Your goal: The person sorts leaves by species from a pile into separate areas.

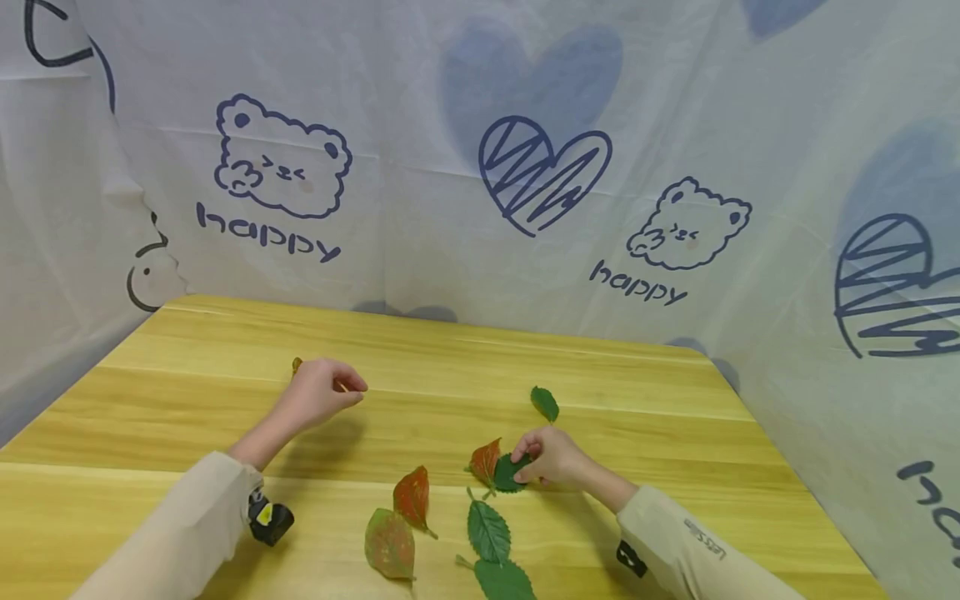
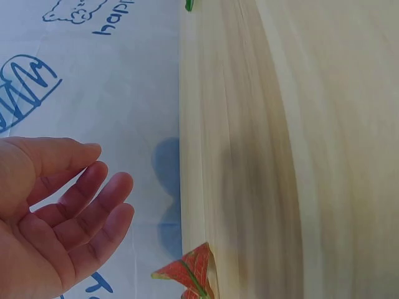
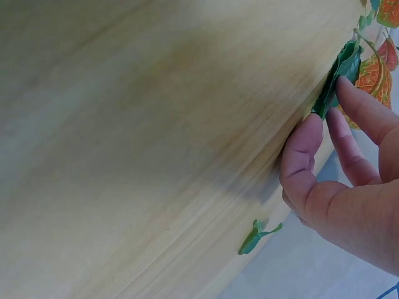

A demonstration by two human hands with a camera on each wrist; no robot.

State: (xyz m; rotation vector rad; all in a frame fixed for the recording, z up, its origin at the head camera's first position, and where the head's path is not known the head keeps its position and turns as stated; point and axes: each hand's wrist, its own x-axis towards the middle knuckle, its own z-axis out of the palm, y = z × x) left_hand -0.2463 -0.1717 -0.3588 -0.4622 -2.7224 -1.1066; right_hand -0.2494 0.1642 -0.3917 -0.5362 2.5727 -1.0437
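Head cam looks forward and down over table (image 1: 435, 375) toward printed cloth (image 1: 408, 92), left-wrist cam close by left hand (image 2: 68, 230), turned sideways, right-wrist cam close by right hand (image 3: 349, 168), tilted, sharing pinched green leaf (image 3: 343, 65) with head.

2 beige sleeves (image 1: 168, 525), dark lettering (image 1: 704, 539) on the right, black piece (image 1: 281, 525) with yellow patch (image 1: 266, 514) at left cuff (image 1: 242, 475)

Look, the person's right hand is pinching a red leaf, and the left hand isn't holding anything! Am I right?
Not quite: the leaf pinched in the right hand is green, not red. The right wrist view shows it clearly. The rest is right: the left hand isn't holding anything.
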